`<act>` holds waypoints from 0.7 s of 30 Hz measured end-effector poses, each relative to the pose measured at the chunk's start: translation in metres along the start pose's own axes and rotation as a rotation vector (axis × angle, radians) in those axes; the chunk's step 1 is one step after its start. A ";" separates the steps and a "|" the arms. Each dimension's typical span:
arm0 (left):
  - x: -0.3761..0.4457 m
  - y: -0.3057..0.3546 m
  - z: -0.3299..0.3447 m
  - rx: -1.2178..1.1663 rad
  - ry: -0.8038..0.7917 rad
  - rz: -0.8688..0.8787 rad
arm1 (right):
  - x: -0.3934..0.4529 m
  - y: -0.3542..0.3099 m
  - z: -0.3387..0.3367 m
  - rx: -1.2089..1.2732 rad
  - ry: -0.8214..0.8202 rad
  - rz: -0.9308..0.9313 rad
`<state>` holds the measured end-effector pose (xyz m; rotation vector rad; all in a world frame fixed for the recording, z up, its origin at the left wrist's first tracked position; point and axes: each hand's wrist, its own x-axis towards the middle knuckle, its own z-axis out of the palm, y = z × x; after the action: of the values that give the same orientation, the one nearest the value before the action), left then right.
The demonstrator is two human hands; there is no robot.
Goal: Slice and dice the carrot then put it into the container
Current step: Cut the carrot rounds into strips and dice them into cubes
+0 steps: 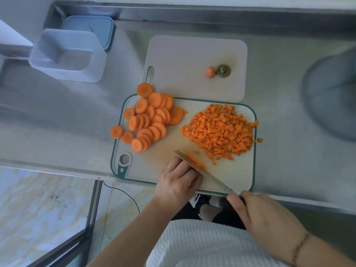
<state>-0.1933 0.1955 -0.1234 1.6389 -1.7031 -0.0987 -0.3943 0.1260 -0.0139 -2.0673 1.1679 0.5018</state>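
On a teal-rimmed cutting board [248,176], the right hand [267,216] grips a knife [210,175]; left hand [180,182] fingers curl onto carrot strips [194,160]. Slices [148,120] left, dice [221,130] right. Empty container [67,56] sits far left. No readable writing.

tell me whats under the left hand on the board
Carrot strips poke out from under the left hand's fingertips, against the knife blade held by the right hand. The part beneath the fingers is covered, so how much is left cannot be seen.

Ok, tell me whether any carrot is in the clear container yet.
No, the clear container shows no carrot; the slices and diced carrot lie on the cutting board.
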 end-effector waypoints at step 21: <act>-0.009 -0.002 -0.003 -0.035 -0.023 0.002 | 0.021 -0.014 -0.004 0.052 0.002 -0.079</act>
<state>-0.1910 0.2043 -0.1260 1.6157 -1.7111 -0.1459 -0.3712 0.1153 -0.0187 -2.0611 1.0848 0.4276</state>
